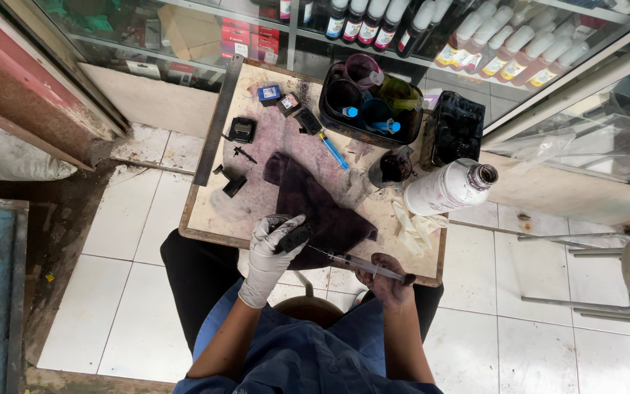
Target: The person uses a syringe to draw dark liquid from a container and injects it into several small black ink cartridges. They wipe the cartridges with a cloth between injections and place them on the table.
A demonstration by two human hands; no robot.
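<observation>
White floor tiles surround my small ink-stained wooden surface (213, 219). My gloved left hand (271, 244) grips a black ink cartridge (294, 238) over a dark purple cloth (322, 208); my bare right hand (386, 281) holds a clear syringe (362, 264), needle at it. A slip could spill ink.

White glove (267, 252), black cartridge (293, 238), dark purple cloth (315, 204), purple-stained counter (205, 211), white bottle (442, 190), blue pen (334, 151).

Both hands closed in grips: gloved left (271, 244), bare right (384, 281).
</observation>
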